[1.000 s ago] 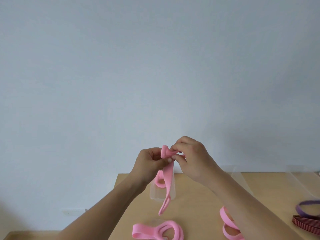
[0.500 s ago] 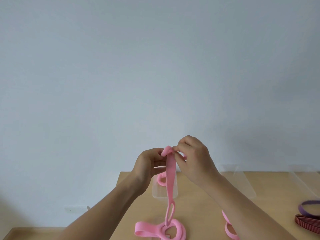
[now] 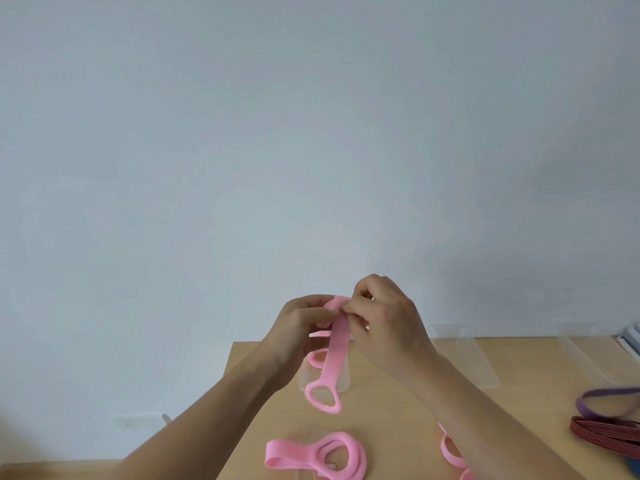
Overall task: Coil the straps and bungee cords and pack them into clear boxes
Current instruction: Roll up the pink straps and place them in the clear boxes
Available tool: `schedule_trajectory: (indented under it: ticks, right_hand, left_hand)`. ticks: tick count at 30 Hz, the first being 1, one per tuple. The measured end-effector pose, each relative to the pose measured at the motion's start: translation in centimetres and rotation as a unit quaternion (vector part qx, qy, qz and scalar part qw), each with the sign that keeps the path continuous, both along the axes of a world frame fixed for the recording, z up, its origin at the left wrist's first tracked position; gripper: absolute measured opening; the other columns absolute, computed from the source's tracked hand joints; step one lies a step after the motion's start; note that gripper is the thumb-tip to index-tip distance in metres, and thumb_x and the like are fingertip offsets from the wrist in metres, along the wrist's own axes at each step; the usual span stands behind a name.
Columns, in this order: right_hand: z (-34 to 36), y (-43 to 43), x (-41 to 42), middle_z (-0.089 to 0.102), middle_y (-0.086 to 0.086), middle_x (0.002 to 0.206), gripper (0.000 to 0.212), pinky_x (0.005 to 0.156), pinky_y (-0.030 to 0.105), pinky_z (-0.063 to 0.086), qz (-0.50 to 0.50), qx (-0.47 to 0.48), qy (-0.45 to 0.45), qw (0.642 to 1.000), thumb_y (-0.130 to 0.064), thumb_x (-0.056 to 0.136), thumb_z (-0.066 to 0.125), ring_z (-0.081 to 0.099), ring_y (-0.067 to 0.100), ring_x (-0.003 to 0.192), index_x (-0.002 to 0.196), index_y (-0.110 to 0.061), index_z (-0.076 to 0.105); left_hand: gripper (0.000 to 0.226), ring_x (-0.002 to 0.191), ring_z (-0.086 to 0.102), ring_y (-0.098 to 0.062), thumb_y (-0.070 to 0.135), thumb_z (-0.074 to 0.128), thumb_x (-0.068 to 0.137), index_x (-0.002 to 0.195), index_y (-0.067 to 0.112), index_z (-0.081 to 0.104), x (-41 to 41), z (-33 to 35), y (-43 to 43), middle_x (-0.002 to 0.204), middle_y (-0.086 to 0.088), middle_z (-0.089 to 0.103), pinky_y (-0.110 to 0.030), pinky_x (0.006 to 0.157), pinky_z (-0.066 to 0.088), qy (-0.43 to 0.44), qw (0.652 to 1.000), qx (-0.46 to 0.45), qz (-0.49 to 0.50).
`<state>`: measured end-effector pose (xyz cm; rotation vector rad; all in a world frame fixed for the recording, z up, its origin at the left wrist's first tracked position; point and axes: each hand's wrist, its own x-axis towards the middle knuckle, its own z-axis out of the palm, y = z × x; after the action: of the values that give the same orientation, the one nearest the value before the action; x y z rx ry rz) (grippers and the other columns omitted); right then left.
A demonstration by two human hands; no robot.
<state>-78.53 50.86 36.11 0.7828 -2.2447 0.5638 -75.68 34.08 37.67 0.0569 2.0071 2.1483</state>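
While the left hand [image 3: 298, 327] and right hand [image 3: 384, 320] pinch the strap [image 3: 334, 355] at its top above the table [image 3: 398, 410], its looped tail hangs in front of a box [image 3: 346, 381]. Judged: coil barely begun; one pink coil [image 3: 316, 360] seems boxed. Pink band [image 3: 277, 457], purple band [image 3: 588, 405], red cords [image 3: 595, 433] lie unpacked.

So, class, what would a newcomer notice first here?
The left hand and right hand, mid-frame, pinch the top of a flat pink elastic strap whose looped end dangles above the light wooden table. A second pink strap lies coiled near the front edge; a purple band and dark red cords sit far right.
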Motion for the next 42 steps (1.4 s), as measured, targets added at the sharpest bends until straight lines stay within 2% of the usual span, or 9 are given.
schedule_trajectory:
  ticks: [3,7,11,15,20,24,28,32,42]
  right_hand:
    - [0.2,0.2,0.6,0.056,-0.004,0.093,0.019,0.06,0.025,0.046,0.025,-0.009,-0.062,0.998,-0.009,0.081,0.067,0.053,0.015,0.08,0.088,-0.025,0.074]
    - [1.0,0.4,0.1,0.061,-0.015,0.089,0.023,0.069,0.018,0.048,0.032,-0.084,-0.176,0.98,-0.009,0.082,0.07,0.06,0.003,0.082,0.086,-0.031,0.076]
    - [1.8,0.8,0.0,0.065,-0.015,0.086,0.032,0.068,0.021,0.054,0.027,-0.138,-0.275,0.951,-0.013,0.081,0.074,0.064,0.006,0.084,0.109,-0.027,0.07]
    - [1.6,1.0,0.0,0.068,-0.013,0.09,0.02,0.073,0.021,0.053,0.018,-0.088,-0.301,0.949,-0.014,0.083,0.071,0.063,0.003,0.085,0.098,-0.027,0.074]
    - [1.1,0.9,0.2,0.066,-0.01,0.086,0.017,0.073,0.026,0.052,0.016,-0.097,-0.273,0.957,-0.008,0.08,0.07,0.062,0.006,0.081,0.087,-0.024,0.071]
    - [0.8,0.9,0.3,0.065,-0.007,0.083,0.017,0.069,0.029,0.053,0.012,-0.126,-0.226,0.966,-0.007,0.08,0.073,0.061,0.008,0.075,0.085,-0.023,0.071]
    - [0.5,0.8,0.4,0.063,-0.005,0.079,0.013,0.063,0.032,0.051,0.013,-0.14,-0.146,0.979,-0.004,0.078,0.075,0.059,0.011,0.069,0.081,-0.016,0.07]
    - [-0.2,0.6,0.4,0.056,-0.009,0.081,0.015,0.055,0.026,0.048,0.01,-0.127,-0.086,0.988,-0.004,0.079,0.074,0.054,0.007,0.066,0.079,-0.017,0.067]
    - [-1.3,0.6,1.1,0.058,-0.005,0.085,0.018,0.064,0.035,0.054,0.031,-0.118,-0.072,0.99,0.005,0.076,0.076,0.06,0.017,0.075,0.078,-0.012,0.068]
  left_hand:
    - [0.03,0.084,0.062,-0.026,0.003,0.049,0.085,0.09,0.007,0.078,0.2,-0.2,0.2,0.081,-0.005,0.069,-0.048,0.089,0.053,0.007,1.0,-0.007,0.006]
    - [0.036,0.087,0.064,-0.029,0.022,0.059,0.077,0.104,0.005,0.077,0.4,-0.4,0.6,0.095,-0.014,0.072,-0.045,0.086,0.056,0.008,1.0,-0.024,0.018]
    - [0.036,0.104,0.071,-0.038,0.019,0.059,0.077,0.107,0.014,0.078,0.2,-0.6,0.6,0.109,-0.017,0.076,-0.051,0.096,0.056,0.015,0.998,-0.053,0.02]
    - [0.039,0.1,0.074,-0.032,0.016,0.06,0.075,0.113,0.011,0.069,0.0,-1.1,0.6,0.107,-0.01,0.077,-0.057,0.098,0.053,0.005,0.997,-0.066,0.029]
    - [0.052,0.102,0.074,-0.031,0.012,0.061,0.07,0.121,0.02,0.06,0.1,-2.0,1.2,0.116,-0.007,0.073,-0.059,0.099,0.052,-0.023,0.998,-0.017,0.063]
    - [0.056,0.104,0.073,-0.032,0.023,0.067,0.075,0.13,0.017,0.058,0.0,-2.6,1.2,0.116,-0.011,0.075,-0.06,0.099,0.052,-0.055,0.996,0.016,0.073]
    - [0.032,0.086,0.072,-0.027,0.03,0.068,0.09,0.111,0.007,0.075,0.5,-2.2,1.4,0.106,-0.02,0.077,-0.057,0.097,0.054,-0.062,0.997,-0.005,0.051]
    - [0.03,0.077,0.069,-0.028,0.024,0.061,0.101,0.104,-0.002,0.077,0.7,-2.3,1.6,0.101,-0.021,0.077,-0.057,0.098,0.054,-0.079,0.996,-0.004,0.045]
    - [0.027,0.094,0.073,-0.031,0.03,0.068,0.097,0.104,0.007,0.08,1.3,-2.0,1.3,0.107,-0.027,0.074,-0.057,0.105,0.049,-0.052,0.998,0.023,0.042]
